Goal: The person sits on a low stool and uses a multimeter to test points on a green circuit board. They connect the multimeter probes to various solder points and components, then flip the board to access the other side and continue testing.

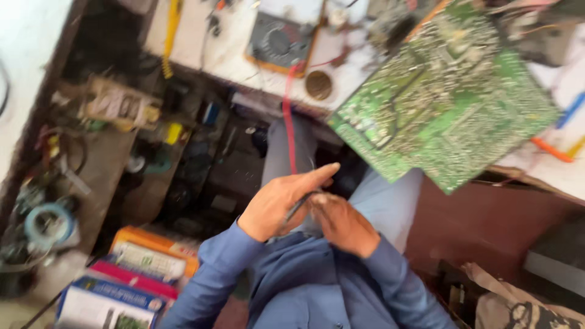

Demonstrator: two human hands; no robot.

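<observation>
While the head camera looks down blurred, both hands meet in front of the person's chest, above the lap. The left hand (281, 204) is half curled, its fingers stretched toward the right, and it grips a thin dark probe (297, 208) that runs slantwise between the two hands. The right hand (341, 224) is curled close against the left, touching it near the probe's tip; whether it also pinches the probe I cannot tell through the blur. Both arms wear blue sleeves (207, 280).

A red lead (287, 131) rises from the hands to the multimeter (279, 41), which lies on the white surface (228, 52) at the top of the view. Just beside the meter's lower right corner sits a small round brown disc (319, 84).

A large green circuit board (445, 100) juts tilted over the surface's edge at the upper right, well above the hands and not touching them. An orange pen (551, 150) lies on the surface to the right of it.

At the left, a cluttered open shelf (116, 158) holds small parts, and a roll of tape (49, 222) lies near its lower end. Flat printed boxes (143, 268) are stacked at the lower left beside the left sleeve.
</observation>
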